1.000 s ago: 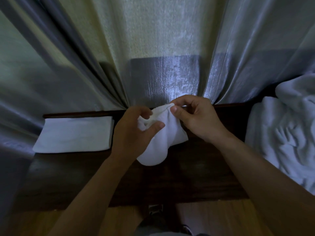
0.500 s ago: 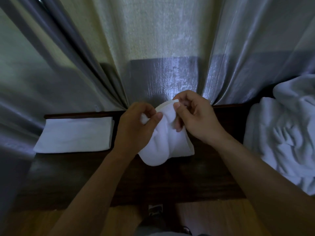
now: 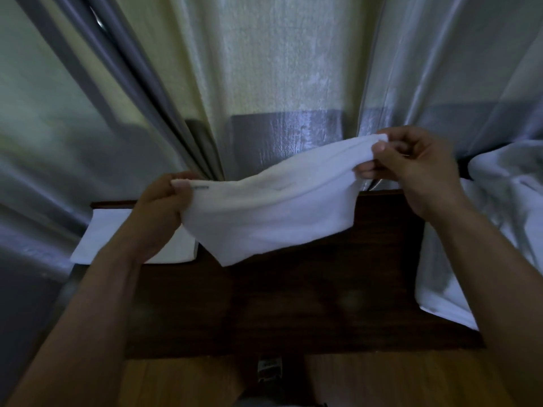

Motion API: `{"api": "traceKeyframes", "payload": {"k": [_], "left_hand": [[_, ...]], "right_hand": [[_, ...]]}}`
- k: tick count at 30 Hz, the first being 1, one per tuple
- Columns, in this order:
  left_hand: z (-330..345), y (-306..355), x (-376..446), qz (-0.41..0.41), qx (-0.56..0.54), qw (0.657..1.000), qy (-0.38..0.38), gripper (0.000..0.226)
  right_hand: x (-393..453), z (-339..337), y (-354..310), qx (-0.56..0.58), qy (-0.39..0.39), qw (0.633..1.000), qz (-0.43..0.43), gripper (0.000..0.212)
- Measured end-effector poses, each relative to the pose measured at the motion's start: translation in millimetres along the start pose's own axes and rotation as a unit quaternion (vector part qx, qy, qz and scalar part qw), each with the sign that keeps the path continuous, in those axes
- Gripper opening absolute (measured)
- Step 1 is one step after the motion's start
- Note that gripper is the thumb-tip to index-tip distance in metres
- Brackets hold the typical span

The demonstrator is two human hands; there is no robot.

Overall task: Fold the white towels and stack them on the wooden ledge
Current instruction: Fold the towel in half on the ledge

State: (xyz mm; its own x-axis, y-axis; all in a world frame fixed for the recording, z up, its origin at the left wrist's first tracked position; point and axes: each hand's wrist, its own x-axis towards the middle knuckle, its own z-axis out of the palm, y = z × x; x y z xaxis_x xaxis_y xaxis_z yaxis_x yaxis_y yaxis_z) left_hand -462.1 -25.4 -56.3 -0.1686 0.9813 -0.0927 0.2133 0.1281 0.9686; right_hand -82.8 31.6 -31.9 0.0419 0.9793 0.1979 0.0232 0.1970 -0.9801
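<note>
The dark wooden ledge [image 3: 293,304] sits under my hands. My small white towel [image 3: 273,212] was bunched up; now it is pulled wide. My left hand [image 3: 160,212] and right hand [image 3: 417,168] each pinch a top corner. Folding comes next, I think.

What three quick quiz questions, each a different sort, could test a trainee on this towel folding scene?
1. True or false: both hands pinch the held towel by its upper corners.
2. Multiple choice: the folded towel on the wooden ledge lies (A) under the left hand, (B) under the right hand, (C) on the floor.
3. Fill in: the unfolded pile lies at the ledge's ____ end.

Key: 1 true; 2 A; 3 right.
</note>
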Motion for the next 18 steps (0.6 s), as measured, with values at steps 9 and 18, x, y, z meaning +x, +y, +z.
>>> {"api": "traceKeyframes", "payload": {"k": [9, 18], "left_hand": [[-10.4, 17.4, -11.2, 0.125, 0.048, 0.987, 0.095, 0.016], [-19.3, 23.6, -29.5, 0.207, -0.047, 0.969, 0.127, 0.01]], "right_hand": [[-3.6, -26.9, -18.5, -0.033, -0.025, 0.999, -0.017, 0.019], [-16.1, -35.2, -32.4, -0.01, -0.018, 0.995, -0.093, 0.008]]}}
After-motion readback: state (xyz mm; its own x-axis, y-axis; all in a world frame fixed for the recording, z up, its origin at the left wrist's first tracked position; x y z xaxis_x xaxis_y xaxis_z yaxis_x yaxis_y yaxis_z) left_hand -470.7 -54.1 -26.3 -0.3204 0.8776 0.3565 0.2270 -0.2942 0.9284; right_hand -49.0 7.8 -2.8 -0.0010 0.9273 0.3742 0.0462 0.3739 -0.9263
